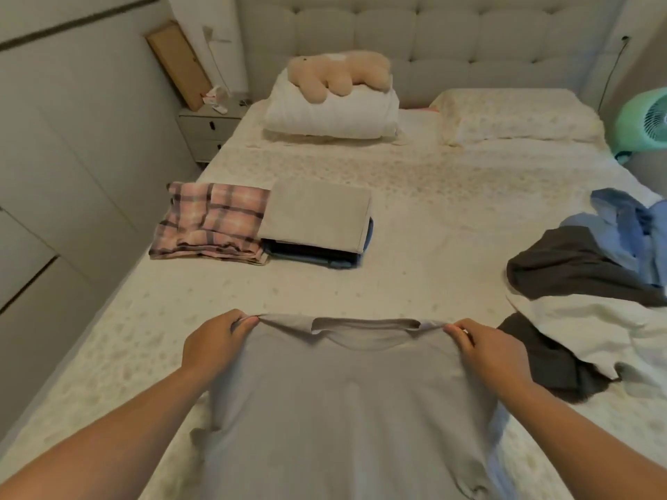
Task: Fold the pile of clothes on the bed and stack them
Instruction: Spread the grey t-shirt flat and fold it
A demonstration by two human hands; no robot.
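Observation:
A grey T-shirt (346, 402) is spread out in front of me over the near part of the bed (433, 240), collar away from me. My left hand (213, 344) pinches its left shoulder and my right hand (487, 351) pinches its right shoulder, pulling the top edge taut. Further up on the left stands a stack of folded clothes (317, 225) with a beige piece on top. Next to it lies a folded pink plaid garment (213, 221). At the right edge is an unfolded pile (592, 279) of blue, dark grey and white clothes.
A white folded duvet (335, 113) with a plush toy (339, 72) sits near the headboard, and a pillow (516, 117) lies to its right. A nightstand (207, 129) stands left of the bed. A green fan (646, 120) is at the right. A wardrobe wall runs along the left.

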